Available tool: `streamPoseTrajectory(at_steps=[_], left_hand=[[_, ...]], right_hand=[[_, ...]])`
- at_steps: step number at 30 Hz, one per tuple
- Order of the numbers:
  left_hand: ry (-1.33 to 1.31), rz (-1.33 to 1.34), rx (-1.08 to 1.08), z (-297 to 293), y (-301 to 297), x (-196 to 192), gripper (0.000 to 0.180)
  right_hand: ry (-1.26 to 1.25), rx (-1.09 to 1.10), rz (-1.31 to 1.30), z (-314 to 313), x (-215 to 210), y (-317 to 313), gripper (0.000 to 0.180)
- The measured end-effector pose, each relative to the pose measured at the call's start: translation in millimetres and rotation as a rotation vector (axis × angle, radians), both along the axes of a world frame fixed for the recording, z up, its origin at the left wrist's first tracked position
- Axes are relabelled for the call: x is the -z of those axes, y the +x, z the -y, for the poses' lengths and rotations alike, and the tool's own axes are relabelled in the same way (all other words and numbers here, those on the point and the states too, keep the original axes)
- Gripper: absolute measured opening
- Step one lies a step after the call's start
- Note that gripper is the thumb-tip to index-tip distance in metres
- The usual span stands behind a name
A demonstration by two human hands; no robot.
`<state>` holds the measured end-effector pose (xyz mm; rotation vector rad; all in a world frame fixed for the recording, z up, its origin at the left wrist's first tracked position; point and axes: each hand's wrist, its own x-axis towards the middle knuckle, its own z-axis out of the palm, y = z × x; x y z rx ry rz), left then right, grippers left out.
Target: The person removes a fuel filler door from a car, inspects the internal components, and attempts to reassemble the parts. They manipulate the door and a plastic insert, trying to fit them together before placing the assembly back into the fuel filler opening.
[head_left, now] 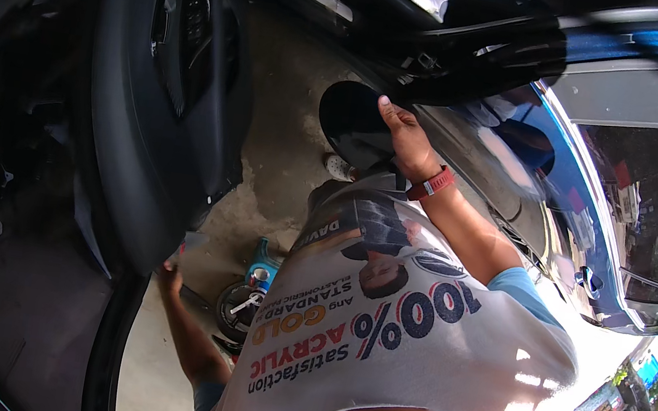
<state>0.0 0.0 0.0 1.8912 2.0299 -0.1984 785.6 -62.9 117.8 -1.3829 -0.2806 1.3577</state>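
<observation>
My right hand (404, 138), with a red band on its wrist, reaches up and grips the edge of a black rounded side mirror (349, 117) on a blue car. The thumb points up along the mirror's rim. My left hand (169, 275) is low at the left, against the bottom edge of the open door's black inner panel (165, 104). Its fingers are partly hidden by the panel, and a small grey piece (192, 241) shows just above them. My white printed shirt (403, 336) fills the lower middle of the view.
The blue car body and window (601, 204) curve along the right. A round black and blue power tool (242, 301) lies on the concrete floor (295, 90) below me. A white shoe (338, 168) shows near the mirror. The dark car interior fills the left.
</observation>
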Motion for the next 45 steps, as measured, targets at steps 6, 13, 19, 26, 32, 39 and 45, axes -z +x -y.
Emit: streamPoseTrajectory(at_steps=[6,13,19,26,32,39,45], left_hand=[[-0.639,0.957,-0.311,7,400,-33,0.072],[-0.575,1.755,-0.940,-106,541,-53,0.073],[-0.674,1.473,-1.137,-133,534,-88,0.078],[-0.739,1.074,-1.172,-176,567,-27,0.096],[-0.716,0.917,-1.198,-153,569,11,0.091],[-0.763,0.886,-1.160,-140,564,18,0.089],[-0.658,0.896,-1.219,-122,547,10,0.087]], right_hand=[[-0.104,-0.160,-0.016,-77,31,-30,0.073],[-0.194,-0.226,-0.584,-178,102,-3,0.078],[-0.365,-0.333,-0.059,-270,230,38,0.057],[-0.274,-0.594,1.192,-502,439,130,0.038],[-0.300,-0.795,1.108,-644,449,146,0.076],[-0.381,-0.963,1.036,-656,449,166,0.090],[-0.225,-0.987,1.368,-644,443,150,0.080]])
